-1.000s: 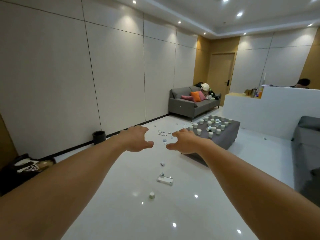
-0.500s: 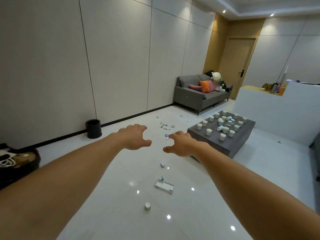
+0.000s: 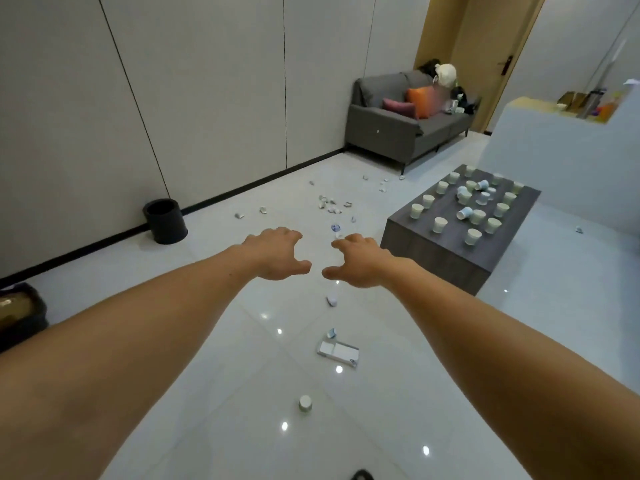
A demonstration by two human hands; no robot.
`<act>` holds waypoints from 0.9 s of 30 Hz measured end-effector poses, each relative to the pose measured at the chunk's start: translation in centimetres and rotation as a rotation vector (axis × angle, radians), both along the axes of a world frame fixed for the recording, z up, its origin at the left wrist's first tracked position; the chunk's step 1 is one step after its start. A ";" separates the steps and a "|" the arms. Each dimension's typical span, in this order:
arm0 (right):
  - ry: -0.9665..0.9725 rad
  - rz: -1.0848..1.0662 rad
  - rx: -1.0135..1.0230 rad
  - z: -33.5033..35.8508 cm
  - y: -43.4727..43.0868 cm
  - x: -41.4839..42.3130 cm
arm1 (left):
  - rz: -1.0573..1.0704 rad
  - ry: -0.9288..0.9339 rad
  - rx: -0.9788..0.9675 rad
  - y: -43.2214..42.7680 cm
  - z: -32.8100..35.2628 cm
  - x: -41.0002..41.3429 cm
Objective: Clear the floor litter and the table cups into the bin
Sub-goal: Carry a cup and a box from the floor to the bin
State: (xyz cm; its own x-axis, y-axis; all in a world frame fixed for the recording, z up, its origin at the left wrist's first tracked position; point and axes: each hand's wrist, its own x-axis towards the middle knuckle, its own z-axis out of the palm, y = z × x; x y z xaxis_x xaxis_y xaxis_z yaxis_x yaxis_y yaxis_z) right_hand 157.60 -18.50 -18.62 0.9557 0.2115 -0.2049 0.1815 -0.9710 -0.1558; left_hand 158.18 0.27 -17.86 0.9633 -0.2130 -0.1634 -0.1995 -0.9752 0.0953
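Left hand (image 3: 277,252) and right hand (image 3: 360,263) hang side by side above open floor (image 3: 263,375), fingers loosely spread, holding nothing. Well apart, a black bin (image 3: 164,221) stands by the left wall. Litter (image 3: 330,206) lies scattered beyond the hands; cups (image 3: 440,225) crowd the tabletop (image 3: 453,244) beside the right hand.

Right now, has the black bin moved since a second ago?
No. The bin still stands against the dark skirting, right below the same wall seam; only the camera's view has shifted.
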 end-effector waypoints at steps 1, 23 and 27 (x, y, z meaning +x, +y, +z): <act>0.018 0.008 0.002 -0.9 -0.1 2.0 | 0.000 0.019 0.002 -0.3 -1.1 1.8; 0.619 0.151 0.095 -45.9 -3.7 29.3 | 0.240 0.611 -0.094 -3.5 -43.9 28.8; 0.666 0.095 0.111 -59.4 -2.4 28.4 | 0.192 0.680 -0.145 -3.2 -57.5 29.0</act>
